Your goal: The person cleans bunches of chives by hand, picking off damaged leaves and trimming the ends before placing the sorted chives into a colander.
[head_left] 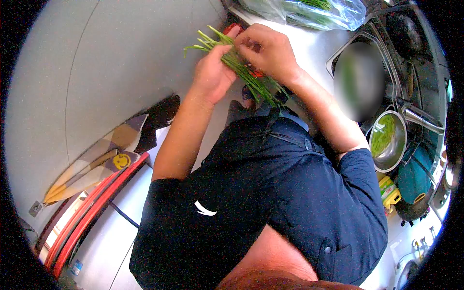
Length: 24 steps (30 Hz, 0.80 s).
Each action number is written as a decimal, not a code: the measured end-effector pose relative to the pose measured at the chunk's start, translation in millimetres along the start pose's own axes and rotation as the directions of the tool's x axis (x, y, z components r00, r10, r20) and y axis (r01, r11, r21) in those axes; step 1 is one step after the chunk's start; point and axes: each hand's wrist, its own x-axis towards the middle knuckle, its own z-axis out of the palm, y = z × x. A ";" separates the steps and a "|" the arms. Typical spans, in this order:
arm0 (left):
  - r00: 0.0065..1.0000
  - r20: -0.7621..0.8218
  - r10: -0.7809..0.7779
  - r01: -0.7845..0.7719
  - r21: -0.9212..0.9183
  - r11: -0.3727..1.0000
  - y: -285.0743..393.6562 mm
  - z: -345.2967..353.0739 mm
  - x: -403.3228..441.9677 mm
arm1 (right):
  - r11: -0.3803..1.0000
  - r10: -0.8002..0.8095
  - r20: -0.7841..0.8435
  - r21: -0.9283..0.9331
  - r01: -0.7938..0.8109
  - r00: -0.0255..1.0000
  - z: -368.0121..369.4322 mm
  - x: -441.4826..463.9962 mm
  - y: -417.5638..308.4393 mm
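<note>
My left hand (214,72) is closed around a bunch of long, thin green stems (246,75) that look like chives. Their pale ends poke out past the thumb to the upper left, and the darker green ends hang down to the lower right. Close beside it, my right hand (269,52) has its fingers curled together at the bunch's upper side. Whatever sits between those fingertips is hidden by the hand. Both hands are held out in front of my body, above the floor.
A clear plastic bag (333,17) with more greens lies on the counter (309,46). A sink (333,63), partly blurred, is at the right. Nearby stands a metal pot (400,145) with cut green pieces. A patterned cloth (96,159) hangs at the left.
</note>
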 end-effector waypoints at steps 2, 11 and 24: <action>1.000 -0.001 -0.001 0.001 -0.005 1.000 -0.4 0.3 0.4 | 1.000 -0.015 -0.008 0.014 0.016 1.000 0.5 -0.4 0.9; 1.000 0.009 0.001 -0.001 -0.002 1.000 -3.2 -4.1 2.8 | 1.000 -0.013 0.044 0.006 0.013 0.999 -2.1 2.3 1.6; 0.999 0.035 -0.015 0.014 0.002 1.000 -1.6 -1.7 2.1 | 0.817 0.447 0.342 0.220 -0.533 0.827 -4.7 6.2 -4.3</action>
